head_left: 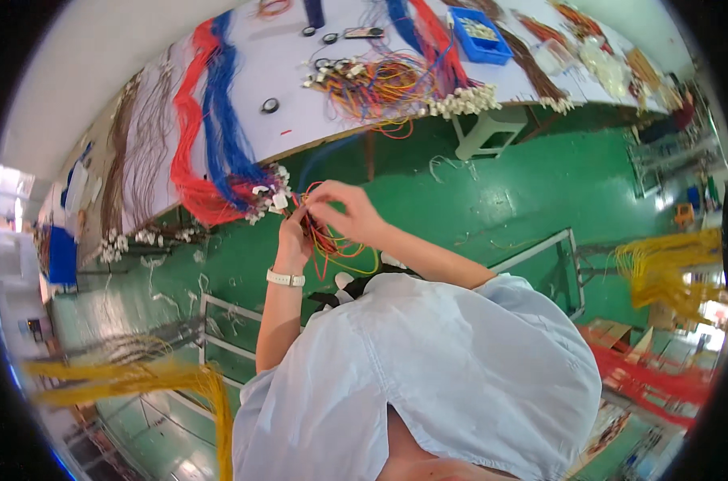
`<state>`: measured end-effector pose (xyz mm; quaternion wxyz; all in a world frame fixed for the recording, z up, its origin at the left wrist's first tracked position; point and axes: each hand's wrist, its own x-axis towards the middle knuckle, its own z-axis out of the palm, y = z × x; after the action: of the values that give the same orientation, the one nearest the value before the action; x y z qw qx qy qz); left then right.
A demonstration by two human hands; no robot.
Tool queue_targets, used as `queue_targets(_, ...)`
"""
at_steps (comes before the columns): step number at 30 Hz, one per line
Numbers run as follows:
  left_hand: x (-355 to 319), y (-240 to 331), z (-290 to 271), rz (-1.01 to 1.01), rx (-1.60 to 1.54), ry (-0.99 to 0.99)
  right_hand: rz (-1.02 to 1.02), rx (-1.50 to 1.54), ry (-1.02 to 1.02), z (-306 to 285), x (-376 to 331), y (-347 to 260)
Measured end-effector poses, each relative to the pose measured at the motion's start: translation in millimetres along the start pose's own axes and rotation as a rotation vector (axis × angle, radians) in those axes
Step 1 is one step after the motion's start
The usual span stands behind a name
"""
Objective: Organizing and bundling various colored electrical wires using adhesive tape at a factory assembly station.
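Observation:
My left hand point(293, 239), with a white band on its wrist, is closed around a bundle of thin red, orange and yellow wires point(325, 247) just off the table's near edge. Loops of these wires hang below the fingers. My right hand point(348, 212) reaches across from the right, its fingers bent together at the top of the bundle by the left thumb. The exact strand it pinches is too small to make out. Just beyond the left fingertips are white connectors point(279, 200), at the ends of long red wires point(189, 120) and blue wires point(219, 96) lying on the table.
On the white table point(300, 132) lie a tangled multicoloured wire pile point(384, 84), black tape rolls point(270, 105) and a blue bin point(480, 36) of small pale parts. A white stool point(490, 135) stands under the far edge. Yellow wires point(673, 264) hang at the right, metal frames point(572, 272) behind.

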<state>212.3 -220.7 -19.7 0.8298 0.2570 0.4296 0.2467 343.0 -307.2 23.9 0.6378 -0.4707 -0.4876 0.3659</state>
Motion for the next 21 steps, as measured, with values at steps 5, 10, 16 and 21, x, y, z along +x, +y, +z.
queue_targets(5, 3.8, -21.3, 6.6, -0.026, 0.088, -0.037, -0.248, -0.561, -0.104, -7.3, -17.3, 13.5)
queue_targets(10, 31.4, -60.7, -22.6, -0.184, 0.004, -0.045, -0.270, -0.765, -0.292, -29.0, -31.1, 34.3)
queue_targets(16, 43.1, -94.6, -13.8, -0.274, 0.095, -0.018, -0.054, -0.667, -0.176, -44.2, -61.4, 63.2)
queue_targets(21, 59.8, -118.2, 3.9, 0.049, 0.364, 0.240, 0.188, -0.118, 0.389, -38.0, -75.5, 85.7)
